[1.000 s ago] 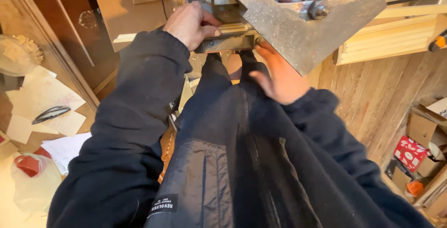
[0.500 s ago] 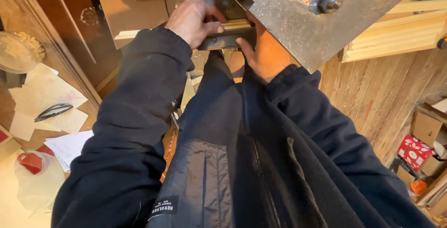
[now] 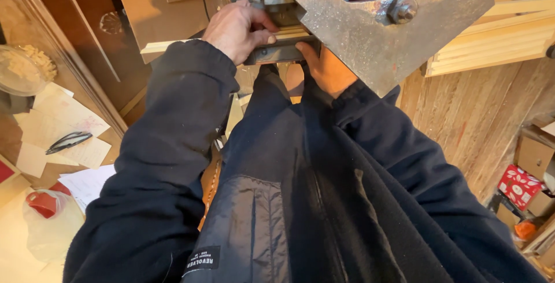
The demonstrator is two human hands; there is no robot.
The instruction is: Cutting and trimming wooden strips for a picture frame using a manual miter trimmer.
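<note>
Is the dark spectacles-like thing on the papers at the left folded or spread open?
Folded, it seems: the dark thing lies flat on the papers as one narrow closed shape, no arms sticking out. It is small, so I am not certain.

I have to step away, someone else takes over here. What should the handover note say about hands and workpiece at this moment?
Left hand: on top of the dark metal bar, fingers curled over it.
Right hand: gripping the bar from below, partly hidden under the rusty steel bracket.
Pale wood strip: lies just above the bar.
Done: both hands are set on the bar.
Left: cannot tell from this view.
</note>
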